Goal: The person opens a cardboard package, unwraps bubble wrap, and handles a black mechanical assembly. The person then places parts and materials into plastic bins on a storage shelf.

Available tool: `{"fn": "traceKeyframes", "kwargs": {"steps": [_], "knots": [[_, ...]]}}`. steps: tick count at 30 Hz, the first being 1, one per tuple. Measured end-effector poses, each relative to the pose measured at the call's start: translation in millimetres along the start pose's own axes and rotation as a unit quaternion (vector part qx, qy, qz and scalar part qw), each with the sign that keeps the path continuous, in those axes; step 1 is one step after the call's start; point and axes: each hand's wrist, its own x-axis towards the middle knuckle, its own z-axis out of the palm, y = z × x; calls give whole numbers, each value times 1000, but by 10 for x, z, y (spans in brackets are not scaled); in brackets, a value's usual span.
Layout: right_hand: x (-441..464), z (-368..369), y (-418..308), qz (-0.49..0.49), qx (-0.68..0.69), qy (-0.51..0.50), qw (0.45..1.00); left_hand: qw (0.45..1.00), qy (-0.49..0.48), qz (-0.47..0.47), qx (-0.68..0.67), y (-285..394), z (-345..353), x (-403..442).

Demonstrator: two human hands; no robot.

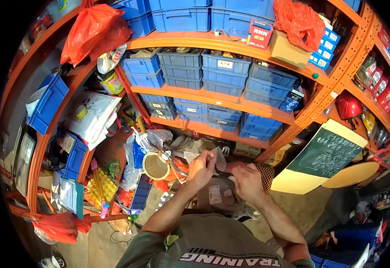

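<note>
My left hand (202,169) is closed, its thumb and fingers pinched together at a piece of crinkled clear plastic (221,159) that shows on both sides of the fingertips. My right hand (247,182) is a short way to the right, its fingers curled into a pinch. What it grips is too small to make out. Below the hands sits a grey-brown package (217,196) with white labels. A brown mesh-textured piece (265,176) lies just beyond my right hand.
Orange shelving (195,94) with stacked blue bins (225,64) rises ahead. Left of my hands stands a round woven basket (156,166) among plastic bags. To the right leans a green chalkboard (327,149) with a yellow border. Red bags (90,31) hang at the upper left.
</note>
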Motion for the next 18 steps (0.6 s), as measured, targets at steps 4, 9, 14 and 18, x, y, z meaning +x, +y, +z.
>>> {"fn": "traceKeyframes", "kwargs": {"steps": [4, 9, 14, 18], "knots": [[-108, 169, 122, 174, 66, 26, 982, 998, -59, 30, -24, 33, -130, -105], [-331, 459, 328, 469, 513, 105, 711, 997, -57, 44, -13, -188, -21, -302], [-198, 529, 88, 322, 165, 87, 928, 989, -104, 56, -88, 178, 67, -289], [-159, 659, 56, 289, 82, 28, 953, 983, -122, 51, -130, 413, 76, -218]]}}
